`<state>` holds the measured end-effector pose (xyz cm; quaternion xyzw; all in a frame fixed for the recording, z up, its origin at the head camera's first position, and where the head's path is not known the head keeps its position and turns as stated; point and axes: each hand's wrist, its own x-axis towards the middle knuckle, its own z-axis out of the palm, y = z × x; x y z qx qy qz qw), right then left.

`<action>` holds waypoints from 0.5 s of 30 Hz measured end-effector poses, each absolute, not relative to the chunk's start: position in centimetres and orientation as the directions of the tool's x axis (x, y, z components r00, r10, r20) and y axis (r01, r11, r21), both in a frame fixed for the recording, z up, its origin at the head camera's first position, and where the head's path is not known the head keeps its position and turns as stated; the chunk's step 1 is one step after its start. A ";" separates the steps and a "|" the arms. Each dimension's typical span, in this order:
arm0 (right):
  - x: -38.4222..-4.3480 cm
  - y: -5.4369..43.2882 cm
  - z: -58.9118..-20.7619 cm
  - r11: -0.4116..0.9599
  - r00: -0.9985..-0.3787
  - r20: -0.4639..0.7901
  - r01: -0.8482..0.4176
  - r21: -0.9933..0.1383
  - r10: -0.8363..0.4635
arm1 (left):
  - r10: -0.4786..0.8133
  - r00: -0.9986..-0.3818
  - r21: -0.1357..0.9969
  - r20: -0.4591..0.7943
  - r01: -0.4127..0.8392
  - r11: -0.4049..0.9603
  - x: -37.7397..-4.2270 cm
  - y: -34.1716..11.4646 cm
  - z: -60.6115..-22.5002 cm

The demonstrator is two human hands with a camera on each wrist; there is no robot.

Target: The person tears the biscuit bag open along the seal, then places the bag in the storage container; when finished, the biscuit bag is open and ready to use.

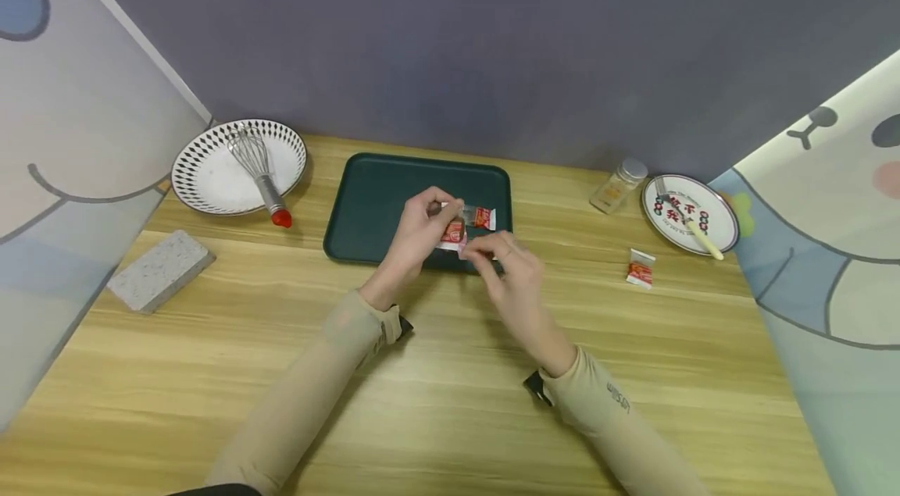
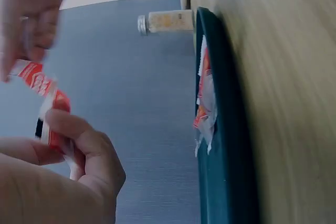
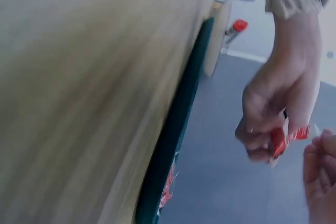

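Over the dark green tray [image 1: 418,162], both hands work on one small red-and-white snack packet [image 1: 453,233]. My left hand [image 1: 415,237] grips its body between thumb and fingers; the left wrist view shows a dark edge beside the red wrapper [image 2: 59,102]. At the packet's other end, my right hand [image 1: 519,274] pinches the end of the wrapper, which stretches as a strip between the hands. Its fingertips are partly blurred in the left wrist view. On the tray, just beyond the hands, lies another red wrapper [image 1: 483,218] with a clear, crumpled part.
Right of the tray are a red packet [image 1: 641,269], a spice jar [image 1: 618,186] lying tilted and a plate [image 1: 717,215] with a fork [image 1: 696,230]. To the left stand a patterned bowl [image 1: 204,187] holding a whisk [image 1: 262,172] and a grey block [image 1: 162,271]. A dark wall [image 1: 450,43] rises behind.
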<state>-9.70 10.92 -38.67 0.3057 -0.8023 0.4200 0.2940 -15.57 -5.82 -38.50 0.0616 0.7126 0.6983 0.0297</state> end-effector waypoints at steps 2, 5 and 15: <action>-10.3 11.4 -38.5 0.449 -0.735 0.659 -0.649 -0.615 -0.159 | 0.169 -0.985 0.999 0.042 0.046 0.022 -15.6 -6.0 -38.3; -11.5 12.2 -38.2 0.389 -0.843 0.529 -0.521 -0.760 -0.096 | 0.202 -0.979 0.998 0.035 0.043 0.037 -15.7 -6.4 -38.1; -13.3 13.2 -38.2 0.395 -0.961 0.195 -0.259 -0.882 -0.195 | 0.248 -0.967 0.997 -0.060 -0.047 0.058 -15.9 -8.1 -38.6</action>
